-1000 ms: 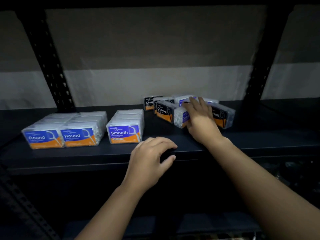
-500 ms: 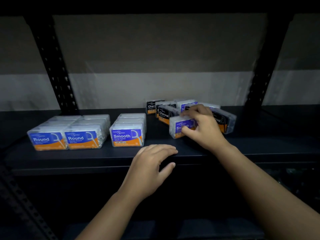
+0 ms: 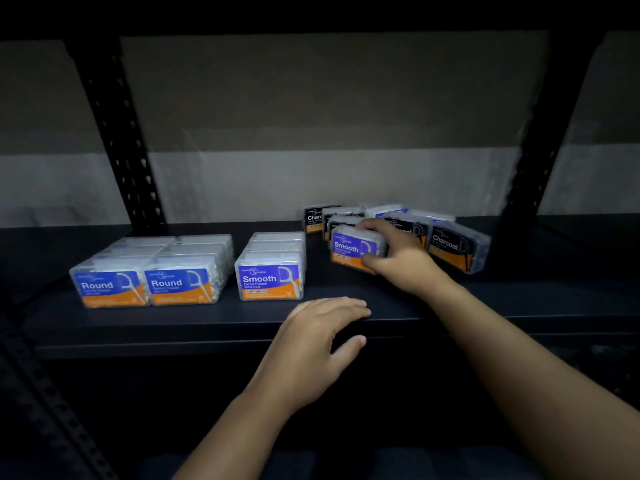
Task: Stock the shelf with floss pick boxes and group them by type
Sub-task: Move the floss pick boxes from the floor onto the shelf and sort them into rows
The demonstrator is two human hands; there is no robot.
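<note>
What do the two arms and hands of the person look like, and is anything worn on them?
Both forearms are bare as far as the frame shows them: no sleeves, gloves or watch are visible. The left hand and the right hand show no rings in this dim light, though small details are hard to tell.

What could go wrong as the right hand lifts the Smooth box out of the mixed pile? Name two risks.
1. The right hand grips the Smooth box amid tilted Charcoal boxes; pulling it out might topple them.
2. The Smooth stack sits close beside the Round boxes, so a careless placement could nudge the groups together.
</note>
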